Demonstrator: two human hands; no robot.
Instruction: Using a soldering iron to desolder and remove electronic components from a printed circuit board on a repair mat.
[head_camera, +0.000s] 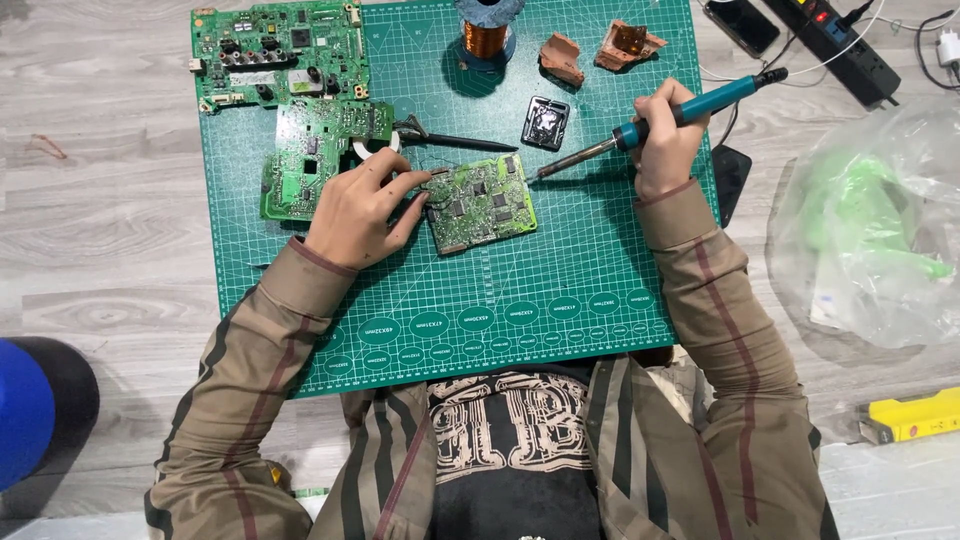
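**An electronics repair corner set up on a floor at home**

Everything is pointing to a hobby repair spot rather than a fitted workshop. A green cutting mat (560, 290) with a printed grid is lying straight on pale grey wood-look floor (100, 220), and the person is sitting at its edge. Green circuit boards (280, 45) are spreading across the mat, beside a spool of copper wire (487, 38) and a small metal tin (545, 122). A blue-handled soldering iron (650, 122) is trailing its cord toward a black power strip (835, 45) lying on the floor. A crumpled clear plastic bag (880, 220) is sitting off to one side.
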